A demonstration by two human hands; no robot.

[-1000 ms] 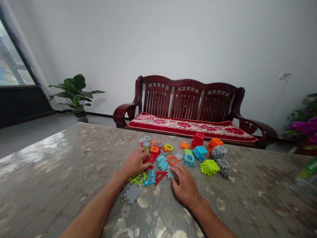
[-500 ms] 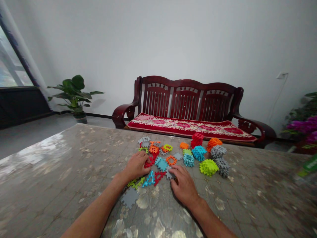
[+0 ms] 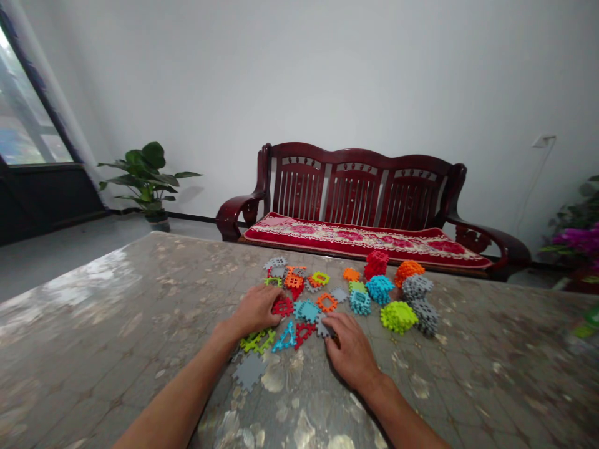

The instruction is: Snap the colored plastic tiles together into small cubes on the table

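Colourful flat interlocking tiles with notched edges lie in a loose group on the table. My left hand (image 3: 258, 308) is closed at the left of the group, its fingers curled on the edge of a red tile (image 3: 282, 306). On the right, my right hand (image 3: 350, 347) has its fingers bent over a grey tile (image 3: 322, 326), gripping its right edge. Between the hands are a teal tile (image 3: 307, 310), a blue triangular tile (image 3: 285, 337) and a red triangular tile (image 3: 304, 335). A lime tile (image 3: 258, 341) and a large grey tile (image 3: 249, 370) lie nearer me.
To the right stand piles sorted by colour, including a lime stack (image 3: 399, 317), a blue stack (image 3: 380, 289), a red stack (image 3: 376, 265) and a grey stack (image 3: 425, 316). Behind the patterned table (image 3: 154, 299) is a wooden bench (image 3: 350, 193). A plastic bottle (image 3: 587, 330) stands at the far right.
My left hand has shifted slightly up, and more of the red tile beside it shows. My right hand stays at the grey tile. The whole view has moved slightly.
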